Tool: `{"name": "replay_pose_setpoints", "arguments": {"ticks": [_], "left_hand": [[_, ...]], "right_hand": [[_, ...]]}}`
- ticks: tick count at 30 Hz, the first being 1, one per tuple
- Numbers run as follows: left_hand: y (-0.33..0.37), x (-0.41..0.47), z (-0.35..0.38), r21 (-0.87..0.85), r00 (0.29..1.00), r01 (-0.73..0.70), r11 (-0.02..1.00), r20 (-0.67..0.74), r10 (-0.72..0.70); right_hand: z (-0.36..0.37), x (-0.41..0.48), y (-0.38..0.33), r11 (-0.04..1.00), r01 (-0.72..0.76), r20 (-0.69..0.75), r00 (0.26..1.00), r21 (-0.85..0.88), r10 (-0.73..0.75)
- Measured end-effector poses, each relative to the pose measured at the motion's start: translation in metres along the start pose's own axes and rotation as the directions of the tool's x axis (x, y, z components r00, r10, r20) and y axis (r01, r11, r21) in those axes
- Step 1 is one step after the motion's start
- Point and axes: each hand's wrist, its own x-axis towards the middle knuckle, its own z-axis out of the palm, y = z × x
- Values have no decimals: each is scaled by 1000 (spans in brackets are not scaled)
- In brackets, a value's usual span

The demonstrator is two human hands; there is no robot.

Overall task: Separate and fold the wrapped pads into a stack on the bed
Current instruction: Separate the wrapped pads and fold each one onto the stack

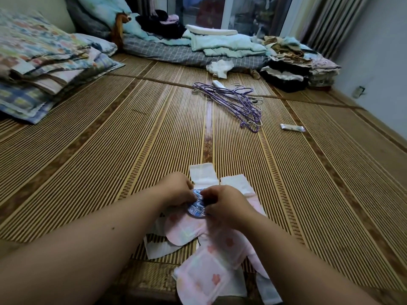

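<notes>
both hands, left hand (176, 189) and right hand (226, 203), pinch shut on the blue-patterned wrapper tab (196, 205), held between them; the pink wrapped pads (207, 256) trail lengthwise toward the person on the bamboo bed mat (88, 150).

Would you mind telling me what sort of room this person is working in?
Most likely a bedroom: a bamboo mat covers the bed, pillows are stacked on the left, and folded bedding lies before a curtained window.
</notes>
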Motion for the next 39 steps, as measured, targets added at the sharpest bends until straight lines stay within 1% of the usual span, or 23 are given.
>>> {"name": "replay_pose_setpoints", "arguments": {"ticks": [2,5,7,9,11,13,15,17,19,22,23,24,25,27,28,30,32,34,35,37,39], "left_hand": [[5,2,1,91,999,-9,996,-44,13],[9,5,2,148,993,-29,989,-111,46],[10,7,3,154,986,-52,987,-147,75],[11,7,4,138,983,-74,988,-157,95],[10,7,6,131,979,-100,986,-164,121],[8,7,7,101,970,-140,985,-184,156],[6,6,6,16,959,-190,982,-208,190],[6,3,4,-96,951,-248,964,-214,224],[6,-3,2,-168,936,-312,935,-225,272],[6,-12,-1,-332,917,-391,858,-224,331],[7,-16,-3,-411,918,-396,821,-201,342],[6,-18,-5,-492,927,-371,787,-155,341],[7,-20,-7,-562,941,-319,763,-95,323],[8,-23,-11,-610,964,-200,767,15,264],[7,-23,-13,-608,972,-164,777,36,233],[6,-20,-20,-634,984,-126,763,20,179],[-2,-13,-31,-656,994,-100,748,-38,101],[-18,-3,-45,-629,989,-82,773,-145,-13],[-30,2,-52,-595,973,-69,801,-216,-76],[-57,14,-65,-487,912,-22,873,-368,-182],[-85,24,-76,-298,847,83,951,-482,-225]], "right_hand": [[3,0,4,1000,-2,-25,1000,18,2],[4,1,8,997,8,-91,996,79,-1],[3,2,12,995,0,-150,989,97,15],[1,5,15,995,-59,-191,979,82,74],[-2,6,18,984,-137,-184,971,110,155],[-5,4,19,972,-173,-168,965,161,200],[-9,2,18,945,-184,-148,962,270,229],[-13,1,18,878,-202,-94,959,434,267],[-18,-1,16,809,-213,-20,963,548,267],[-25,-4,13,766,-191,54,978,613,201],[-28,-4,11,751,-180,61,981,635,183],[-31,-5,9,728,-166,63,984,665,167],[-35,-4,7,699,-150,60,987,699,151],[-41,-4,3,650,-114,44,991,751,124],[-44,-3,0,636,-100,30,992,765,120],[-46,-3,-4,638,-82,-8,991,766,137],[-45,-3,-4,695,-85,-48,984,714,170],[-42,-4,1,763,-100,-79,978,639,195],[-41,-5,5,790,-113,-85,975,603,204],[-39,-8,15,828,-151,-71,972,541,224],[-39,-12,25,849,-177,-57,970,498,236]]}}
